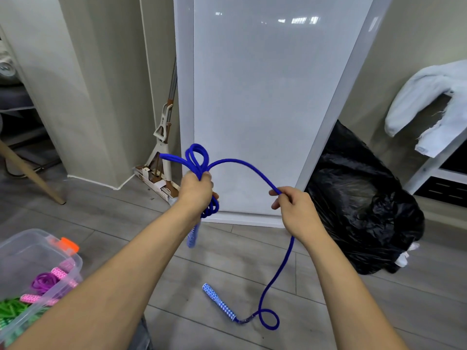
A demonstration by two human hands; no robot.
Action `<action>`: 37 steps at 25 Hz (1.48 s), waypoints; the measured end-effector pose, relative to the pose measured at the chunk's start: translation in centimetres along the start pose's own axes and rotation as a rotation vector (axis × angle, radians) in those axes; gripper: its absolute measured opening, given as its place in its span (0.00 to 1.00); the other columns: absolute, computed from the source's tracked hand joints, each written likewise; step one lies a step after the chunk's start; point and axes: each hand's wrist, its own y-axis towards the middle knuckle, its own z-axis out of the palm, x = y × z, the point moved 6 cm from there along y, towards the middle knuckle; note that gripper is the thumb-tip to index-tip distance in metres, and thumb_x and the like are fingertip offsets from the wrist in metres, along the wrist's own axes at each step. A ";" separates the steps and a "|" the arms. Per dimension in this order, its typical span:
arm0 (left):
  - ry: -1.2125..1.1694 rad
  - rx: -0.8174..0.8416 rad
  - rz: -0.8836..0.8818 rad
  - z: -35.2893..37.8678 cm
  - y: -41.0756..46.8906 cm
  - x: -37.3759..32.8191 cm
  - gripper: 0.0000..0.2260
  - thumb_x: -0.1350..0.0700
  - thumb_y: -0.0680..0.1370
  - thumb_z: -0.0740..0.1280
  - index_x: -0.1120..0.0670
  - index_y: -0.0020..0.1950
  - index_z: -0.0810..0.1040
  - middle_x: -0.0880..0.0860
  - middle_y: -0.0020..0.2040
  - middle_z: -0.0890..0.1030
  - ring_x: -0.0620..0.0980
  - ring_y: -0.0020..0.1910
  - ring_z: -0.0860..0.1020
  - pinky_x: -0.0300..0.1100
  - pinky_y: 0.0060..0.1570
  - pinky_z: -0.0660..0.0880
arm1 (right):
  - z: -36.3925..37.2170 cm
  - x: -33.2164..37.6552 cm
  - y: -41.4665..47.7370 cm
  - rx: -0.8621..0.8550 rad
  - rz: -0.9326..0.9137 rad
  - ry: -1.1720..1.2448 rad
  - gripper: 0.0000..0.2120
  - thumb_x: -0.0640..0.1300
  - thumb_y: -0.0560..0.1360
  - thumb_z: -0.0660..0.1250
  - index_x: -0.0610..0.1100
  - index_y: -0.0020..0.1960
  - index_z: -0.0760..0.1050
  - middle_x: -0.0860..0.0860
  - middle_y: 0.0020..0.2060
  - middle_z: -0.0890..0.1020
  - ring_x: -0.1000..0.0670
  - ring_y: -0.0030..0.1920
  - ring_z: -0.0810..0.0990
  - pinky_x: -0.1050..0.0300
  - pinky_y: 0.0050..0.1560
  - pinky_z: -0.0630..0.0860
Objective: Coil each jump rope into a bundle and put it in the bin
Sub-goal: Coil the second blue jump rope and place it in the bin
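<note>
Over the grey floorboards, mid-room, the left hand (195, 188) clamps a bunch of blue jump rope (201, 168) in its fist. Loops sprout above the knuckles, more hang below, and one patterned handle (192, 236) dangles under the wrist. The right hand (295, 208) pinches the free run of cord between thumb and fingers, out to the right. From there the rope drops to the floor, curls into a small loop and ends at the second handle (219, 302), lying flat, near.

Danger now, I'd say: haul in that slack and the floor curl could cinch into a kink, or the fat bunch could spill out of the left fist.

The count: one blue rope, two handles, two hands on it. One clear bin (27, 251) sits near left, open-topped, with a pink rope (44, 282) and a green rope (10, 308) inside. That's two stowed, it seems.
</note>
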 end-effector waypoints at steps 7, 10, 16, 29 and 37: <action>-0.009 0.313 0.011 4.1 -3.5 0.2 0.08 0.56 0.84 0.59 0.55 0.62 0.72 0.53 0.46 0.85 0.54 0.41 0.85 0.53 0.49 0.82 | 2.7 2.1 -1.3 -0.051 -0.098 0.172 0.04 0.43 0.83 0.61 0.48 0.54 0.74 0.53 0.43 0.87 0.60 0.29 0.77 0.60 0.38 0.73; 0.053 0.301 0.043 4.5 -3.8 0.8 0.08 0.55 0.84 0.60 0.55 0.60 0.74 0.52 0.49 0.84 0.54 0.45 0.85 0.52 0.48 0.83 | 3.4 2.1 -1.5 -0.080 -0.130 0.123 0.06 0.45 0.81 0.65 0.49 0.52 0.81 0.54 0.38 0.86 0.61 0.37 0.84 0.63 0.40 0.76; 0.108 0.257 0.089 4.5 -3.5 1.6 0.08 0.54 0.83 0.62 0.56 0.53 0.78 0.57 0.44 0.85 0.56 0.43 0.85 0.57 0.48 0.82 | 4.9 3.1 -2.2 0.017 -0.195 0.013 0.14 0.39 0.83 0.57 0.49 0.57 0.80 0.59 0.42 0.83 0.62 0.42 0.82 0.72 0.36 0.73; -0.154 0.022 -0.003 1.8 -1.3 0.1 0.04 0.58 0.84 0.59 0.55 0.53 0.73 0.51 0.43 0.85 0.53 0.45 0.83 0.53 0.52 0.81 | 5.7 3.0 -2.5 0.073 -0.131 -0.108 0.03 0.49 0.83 0.61 0.52 0.51 0.73 0.57 0.40 0.85 0.63 0.35 0.78 0.65 0.32 0.67; -0.833 0.086 -0.173 -0.9 1.1 -1.5 0.11 0.65 0.81 0.58 0.58 0.40 0.69 0.55 0.32 0.75 0.50 0.27 0.76 0.40 0.28 0.78 | 6.6 2.7 -3.5 0.580 -0.018 0.059 0.16 0.42 0.84 0.56 0.48 0.57 0.83 0.49 0.34 0.82 0.51 0.28 0.71 0.63 0.32 0.69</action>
